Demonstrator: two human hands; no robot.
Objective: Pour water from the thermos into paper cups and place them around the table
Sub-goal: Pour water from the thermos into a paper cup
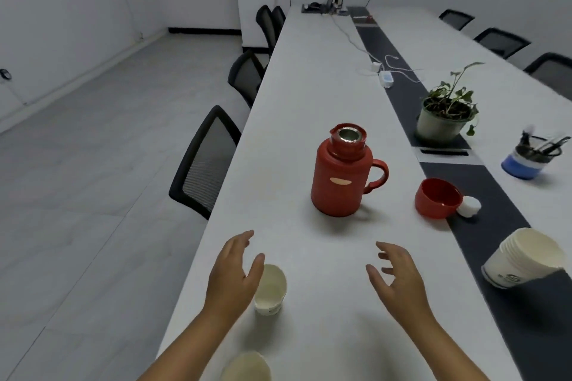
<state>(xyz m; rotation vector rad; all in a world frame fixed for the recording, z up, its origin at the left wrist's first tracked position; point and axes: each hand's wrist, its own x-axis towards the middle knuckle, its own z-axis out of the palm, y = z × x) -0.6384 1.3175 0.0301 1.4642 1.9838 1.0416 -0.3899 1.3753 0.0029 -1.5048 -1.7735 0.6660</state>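
A paper cup point(247, 366) sits at the bottom edge of the view, nearer than the red thermos point(342, 172). Next, the left hand point(233, 275) hangs with fingers relaxed and spread beside a second paper cup point(270, 289), holding nothing. The right hand point(399, 277) hovers, fingers loosely splayed, empty. Beyond both hands the thermos stands upright and uncapped on the white table point(309, 71). Right of the thermos lie its red lid point(438, 198) and a white stopper point(469, 206); nearer right, a stack of paper cups point(523, 257). Farther right of the thermos stands a potted plant point(445, 116).
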